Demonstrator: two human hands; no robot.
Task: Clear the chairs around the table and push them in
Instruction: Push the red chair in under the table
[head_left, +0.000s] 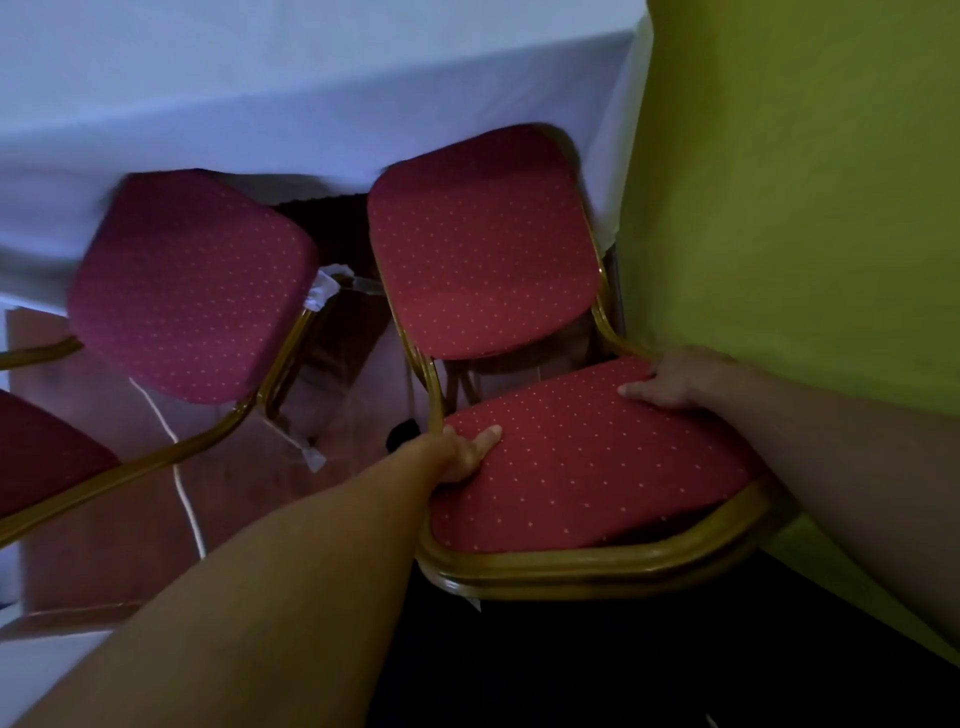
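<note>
A red dotted chair with a gold metal frame (587, 467) stands before me, its backrest against the table covered in a white cloth (260, 104). My left hand (467, 449) grips the seat's left edge, thumb on top of the cushion. My right hand (675, 379) holds the seat's far right corner, fingers spread over the cushion. The seat carries nothing. A second, matching chair (192, 286) stands to the left, its backrest under the tablecloth's hem.
A green wall (805, 208) runs close along the chair's right side. A white cord (182, 478) trails over the reddish floor between the two chairs. Part of a third red seat (41, 452) shows at the left edge.
</note>
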